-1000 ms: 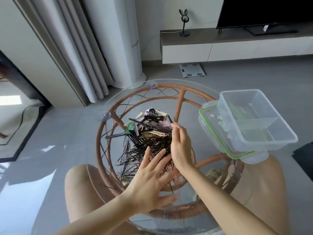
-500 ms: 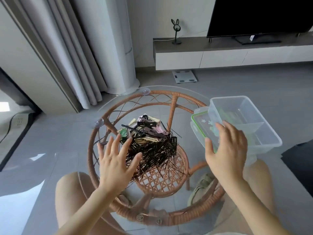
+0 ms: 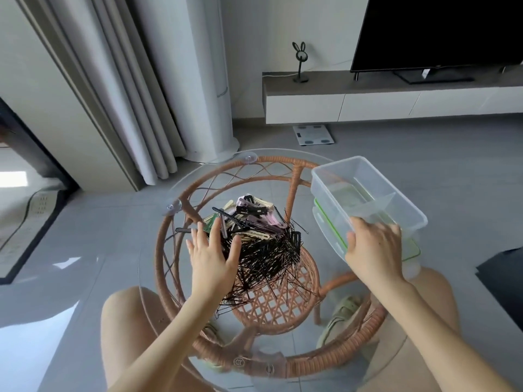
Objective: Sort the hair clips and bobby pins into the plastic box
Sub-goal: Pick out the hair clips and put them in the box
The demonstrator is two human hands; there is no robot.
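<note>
Mixed heap on glass table (image 3: 147, 258); divided box at right.
Black bobby pins (image 3: 268, 256) lie tangled mid-table, with pink, cream and black hair clips (image 3: 254, 216) on their far side. Left hand (image 3: 212, 256), fingers spread, rests on the heap. Right hand (image 3: 373, 247) grips the clear plastic box (image 3: 368, 190), fingers curled over its near rim. The box sits on a green-rimmed lid (image 3: 410, 250); only its divider shows inside.

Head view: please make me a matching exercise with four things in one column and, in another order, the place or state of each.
Things
1. plastic box
2. lid
3. bobby pins
4. left hand

Place or state
A. black, heaped beside the hair clips
B. open, resting on the heap
C. green-rimmed, lying under the box
D. clear, gripped at its near rim by the right hand

Pairs: 1-D, 2-C, 3-A, 4-B
</note>
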